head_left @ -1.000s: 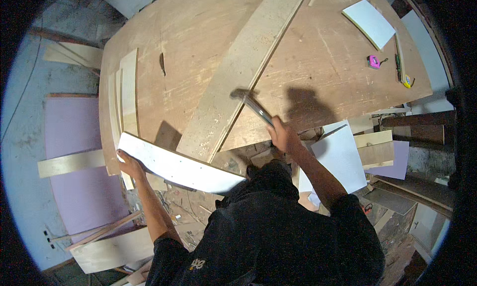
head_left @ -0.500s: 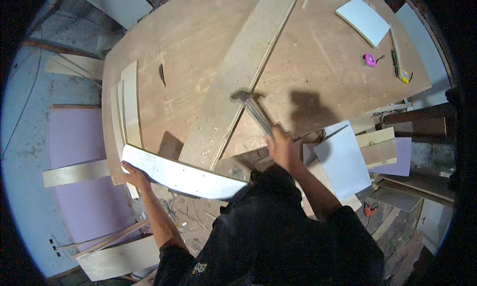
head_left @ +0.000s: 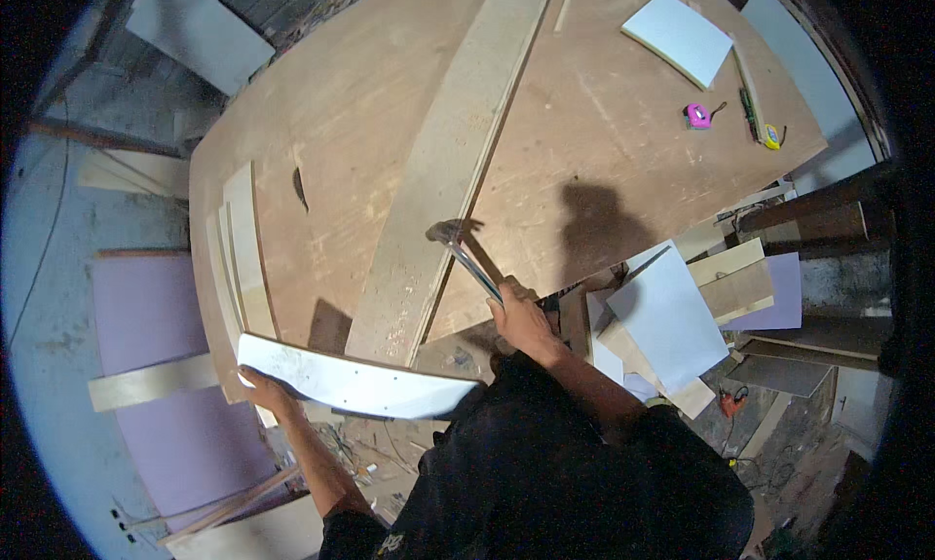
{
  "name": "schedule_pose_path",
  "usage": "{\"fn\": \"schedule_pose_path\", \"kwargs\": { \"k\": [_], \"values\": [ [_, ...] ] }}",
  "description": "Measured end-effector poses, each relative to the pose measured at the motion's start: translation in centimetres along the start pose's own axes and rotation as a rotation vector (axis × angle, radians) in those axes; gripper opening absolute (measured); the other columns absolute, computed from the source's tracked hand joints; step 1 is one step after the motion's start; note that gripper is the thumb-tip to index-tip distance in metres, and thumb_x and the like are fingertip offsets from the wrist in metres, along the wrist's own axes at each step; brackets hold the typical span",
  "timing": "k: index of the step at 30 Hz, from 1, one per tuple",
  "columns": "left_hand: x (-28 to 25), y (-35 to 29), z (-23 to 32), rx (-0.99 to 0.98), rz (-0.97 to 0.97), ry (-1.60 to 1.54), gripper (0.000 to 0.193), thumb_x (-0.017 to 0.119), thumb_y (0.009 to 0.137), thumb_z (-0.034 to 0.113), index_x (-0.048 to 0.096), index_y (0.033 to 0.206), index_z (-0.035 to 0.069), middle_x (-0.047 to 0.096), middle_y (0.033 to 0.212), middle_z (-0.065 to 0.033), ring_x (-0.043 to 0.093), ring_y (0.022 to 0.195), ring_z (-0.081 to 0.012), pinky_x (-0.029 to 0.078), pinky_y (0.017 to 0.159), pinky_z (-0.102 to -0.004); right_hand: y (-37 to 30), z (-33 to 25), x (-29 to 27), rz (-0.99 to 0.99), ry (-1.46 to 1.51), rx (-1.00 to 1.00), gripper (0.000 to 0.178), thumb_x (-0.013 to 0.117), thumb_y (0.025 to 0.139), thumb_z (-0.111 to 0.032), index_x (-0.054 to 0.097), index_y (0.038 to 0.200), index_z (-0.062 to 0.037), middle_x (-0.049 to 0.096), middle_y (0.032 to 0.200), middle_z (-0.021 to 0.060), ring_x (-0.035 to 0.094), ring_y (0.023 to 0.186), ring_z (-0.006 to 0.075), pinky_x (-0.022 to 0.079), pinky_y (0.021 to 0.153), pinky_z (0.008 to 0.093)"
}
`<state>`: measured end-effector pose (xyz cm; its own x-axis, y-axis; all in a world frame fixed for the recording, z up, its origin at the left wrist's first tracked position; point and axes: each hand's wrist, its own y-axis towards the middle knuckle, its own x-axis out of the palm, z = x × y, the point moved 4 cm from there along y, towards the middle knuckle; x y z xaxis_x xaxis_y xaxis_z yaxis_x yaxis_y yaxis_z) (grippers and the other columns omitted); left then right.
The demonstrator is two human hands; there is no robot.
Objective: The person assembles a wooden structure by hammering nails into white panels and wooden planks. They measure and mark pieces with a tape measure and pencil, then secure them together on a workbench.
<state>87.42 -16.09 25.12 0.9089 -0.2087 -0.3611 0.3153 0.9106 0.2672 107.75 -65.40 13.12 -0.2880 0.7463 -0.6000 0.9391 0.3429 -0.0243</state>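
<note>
A likely head-heavy metallic hammer [head_left: 477,271] is handle-clasped by the right hand [head_left: 527,321]; long, stiff-looking white board [head_left: 346,378], end-clasped by left hand [head_left: 270,392].

A black top [head_left: 575,492] is being worn, its broad shape being spread from five to six o'clock. Short sleeves in the same black are being shown: the left sleeve [head_left: 353,537] near seven o'clock, the right sleeve [head_left: 682,453] between four and five. The left forearm [head_left: 321,463] and right forearm [head_left: 596,392] are being left bare, as are the left hand [head_left: 270,394] toward eight o'clock and the right hand [head_left: 523,320] toward four. A small pale marking [head_left: 392,542] is being carried between six and seven o'clock, its form being blurred.
</note>
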Motion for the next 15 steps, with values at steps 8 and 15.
{"fn": "schedule_pose_path", "kwargs": {
  "k": [8, 15],
  "values": [
    [-4.4, -4.9, 1.6, -0.050, -0.130, -0.200, 0.067, 0.062, 0.102, 0.048, 0.051, 0.133, -0.011, 0.061, 0.128, -0.0225, 0.063, 0.110, -0.0292, 0.055, 0.094, -0.0446, 2.9, -1.5, -0.2, 0.198, 0.111, 0.037, 0.022, 0.064, 0.094, -0.016, 0.058, 0.106, 0.0023, 0.061, 0.094, 0.0259, 0.059, 0.091, 0.0479, 0.047, 0.080, 0.0531],
    [-6.3, -21.2, 10.6, 0.407, -0.435, 0.113, 0.074, 0.078, 0.087, 0.052, 0.064, 0.128, -0.008, 0.067, 0.110, -0.0218, 0.065, 0.100, -0.0334, 0.051, 0.090, -0.0467, 6.2, -1.4, 2.0, -0.170, 0.540, 0.339, 0.031, 0.056, 0.105, -0.034, 0.058, 0.106, -0.0025, 0.055, 0.070, 0.0072, 0.054, 0.051, 0.0188, 0.046, 0.048, 0.0366]
  ]
}}
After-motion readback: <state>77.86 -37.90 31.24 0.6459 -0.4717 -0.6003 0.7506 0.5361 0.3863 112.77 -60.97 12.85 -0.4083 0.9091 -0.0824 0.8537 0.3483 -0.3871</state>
